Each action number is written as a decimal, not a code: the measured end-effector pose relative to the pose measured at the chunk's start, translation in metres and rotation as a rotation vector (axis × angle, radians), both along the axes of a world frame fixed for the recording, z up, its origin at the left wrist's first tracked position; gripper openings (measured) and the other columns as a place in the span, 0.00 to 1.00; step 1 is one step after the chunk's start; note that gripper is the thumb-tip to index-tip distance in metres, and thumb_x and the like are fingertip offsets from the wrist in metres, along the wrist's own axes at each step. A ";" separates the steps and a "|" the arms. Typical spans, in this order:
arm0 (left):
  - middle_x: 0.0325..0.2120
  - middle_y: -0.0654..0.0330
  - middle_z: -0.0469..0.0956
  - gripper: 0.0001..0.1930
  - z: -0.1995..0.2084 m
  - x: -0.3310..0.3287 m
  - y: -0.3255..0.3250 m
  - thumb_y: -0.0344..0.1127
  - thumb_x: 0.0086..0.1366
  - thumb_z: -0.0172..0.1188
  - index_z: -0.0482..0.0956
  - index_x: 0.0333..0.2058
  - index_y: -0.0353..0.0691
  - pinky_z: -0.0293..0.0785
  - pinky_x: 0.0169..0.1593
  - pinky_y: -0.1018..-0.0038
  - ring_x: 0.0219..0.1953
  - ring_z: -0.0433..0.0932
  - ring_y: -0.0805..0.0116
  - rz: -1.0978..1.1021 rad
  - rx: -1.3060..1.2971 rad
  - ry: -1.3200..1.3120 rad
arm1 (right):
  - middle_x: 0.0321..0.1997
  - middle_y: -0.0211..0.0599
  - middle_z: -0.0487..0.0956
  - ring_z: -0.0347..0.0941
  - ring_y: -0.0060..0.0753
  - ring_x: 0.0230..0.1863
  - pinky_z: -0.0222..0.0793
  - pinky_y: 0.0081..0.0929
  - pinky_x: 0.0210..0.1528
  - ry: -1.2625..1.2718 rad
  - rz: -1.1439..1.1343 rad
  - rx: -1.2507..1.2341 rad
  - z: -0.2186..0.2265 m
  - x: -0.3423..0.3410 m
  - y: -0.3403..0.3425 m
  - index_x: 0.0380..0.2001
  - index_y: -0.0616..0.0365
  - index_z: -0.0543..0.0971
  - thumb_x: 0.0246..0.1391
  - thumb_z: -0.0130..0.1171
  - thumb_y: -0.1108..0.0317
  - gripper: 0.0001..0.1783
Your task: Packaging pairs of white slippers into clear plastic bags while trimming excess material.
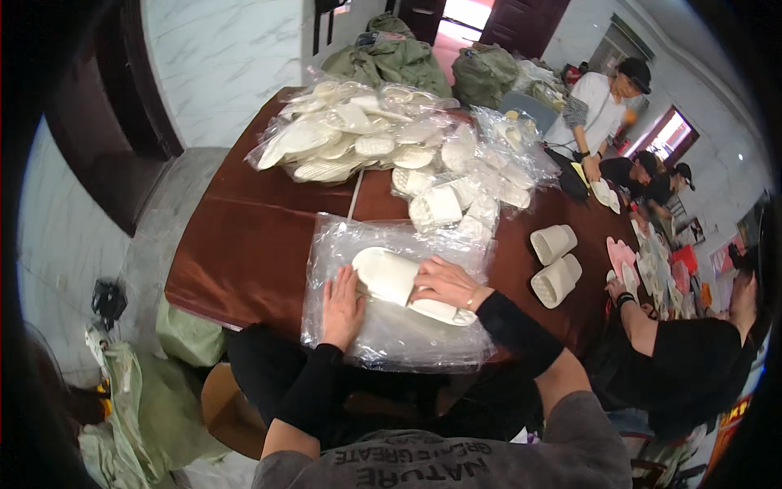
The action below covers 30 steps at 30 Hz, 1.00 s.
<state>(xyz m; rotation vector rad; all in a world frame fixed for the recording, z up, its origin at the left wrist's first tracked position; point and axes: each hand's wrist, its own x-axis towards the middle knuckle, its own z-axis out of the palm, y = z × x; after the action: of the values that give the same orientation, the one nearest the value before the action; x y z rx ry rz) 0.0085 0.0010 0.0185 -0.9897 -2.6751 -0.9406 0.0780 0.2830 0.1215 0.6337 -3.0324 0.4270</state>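
A cream-white slipper (384, 275) lies across a stack of clear plastic bags (423, 346) at the table's front edge. My right hand (450, 285) grips the slipper near the middle, at the edge of its broad strap, with the fingers bent. The sole's bare end (444, 311) sticks out to the right beneath that hand. My left hand (341, 310) lies flat with fingers stretched out, against the slipper's left end and on the bags. Whether a second slipper lies underneath, I cannot tell.
A heap of bagged white slippers (366, 134) covers the far part of the brown table (236, 236). Two unbagged slippers (555, 265) sit to the right. Co-workers (590, 114) handle slippers along the right side. Green sacks (391, 65) stand behind the table, and a cardboard box (228, 411) below left.
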 end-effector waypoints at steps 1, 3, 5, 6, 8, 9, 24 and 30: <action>0.75 0.48 0.59 0.36 0.000 0.003 0.005 0.34 0.69 0.61 0.61 0.72 0.38 0.48 0.78 0.49 0.78 0.55 0.52 0.006 0.007 0.000 | 0.40 0.34 0.74 0.70 0.41 0.49 0.71 0.36 0.49 0.039 -0.046 -0.004 -0.005 0.001 0.008 0.37 0.50 0.84 0.61 0.64 0.43 0.20; 0.75 0.46 0.57 0.40 0.001 0.002 0.006 0.35 0.68 0.62 0.55 0.75 0.36 0.48 0.78 0.50 0.78 0.54 0.51 0.043 0.018 0.003 | 0.39 0.32 0.74 0.70 0.40 0.48 0.70 0.35 0.48 0.098 -0.086 -0.077 -0.007 -0.003 0.010 0.36 0.49 0.84 0.61 0.65 0.45 0.19; 0.76 0.45 0.54 0.42 0.009 0.004 0.006 0.36 0.68 0.63 0.53 0.76 0.37 0.48 0.78 0.50 0.79 0.52 0.50 0.068 0.043 -0.011 | 0.40 0.31 0.75 0.70 0.39 0.48 0.70 0.35 0.48 0.148 -0.134 -0.125 0.000 0.008 0.017 0.35 0.49 0.84 0.61 0.66 0.47 0.16; 0.77 0.45 0.53 0.42 0.010 0.005 0.006 0.37 0.68 0.63 0.53 0.76 0.37 0.48 0.78 0.50 0.79 0.51 0.49 0.067 0.042 -0.011 | 0.40 0.31 0.75 0.71 0.39 0.48 0.70 0.35 0.48 0.174 -0.158 -0.152 0.004 0.015 0.021 0.35 0.49 0.84 0.61 0.67 0.49 0.15; 0.78 0.46 0.52 0.42 0.013 0.006 0.008 0.39 0.69 0.63 0.53 0.76 0.38 0.47 0.78 0.49 0.80 0.48 0.47 0.055 0.043 -0.005 | 0.39 0.32 0.77 0.72 0.40 0.47 0.70 0.36 0.48 0.256 -0.338 -0.293 0.018 0.033 0.035 0.35 0.50 0.84 0.60 0.67 0.52 0.14; 0.78 0.47 0.51 0.40 0.011 0.007 0.009 0.40 0.70 0.62 0.55 0.76 0.39 0.47 0.78 0.49 0.80 0.47 0.46 0.049 -0.017 0.033 | 0.38 0.33 0.77 0.72 0.41 0.46 0.70 0.37 0.48 0.322 -0.410 -0.339 0.025 0.043 0.049 0.35 0.51 0.84 0.60 0.67 0.53 0.13; 0.78 0.48 0.53 0.33 0.006 0.004 0.012 0.45 0.70 0.64 0.68 0.70 0.40 0.47 0.78 0.47 0.79 0.48 0.44 0.054 -0.138 0.110 | 0.43 0.45 0.79 0.77 0.53 0.48 0.73 0.45 0.50 0.498 -0.830 -0.018 0.074 0.057 0.273 0.40 0.55 0.82 0.65 0.61 0.59 0.11; 0.77 0.48 0.54 0.33 0.008 0.001 0.011 0.46 0.70 0.63 0.69 0.70 0.40 0.47 0.78 0.47 0.79 0.49 0.44 0.060 -0.136 0.116 | 0.60 0.49 0.77 0.80 0.52 0.51 0.75 0.45 0.56 0.519 -0.772 -0.043 0.008 -0.076 0.211 0.63 0.50 0.76 0.61 0.67 0.53 0.30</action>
<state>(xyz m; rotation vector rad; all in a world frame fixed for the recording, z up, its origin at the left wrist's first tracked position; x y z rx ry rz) 0.0098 0.0122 0.0260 -0.9528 -2.6834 -0.6759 0.0016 0.4937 0.1296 -0.3863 -2.4829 0.2353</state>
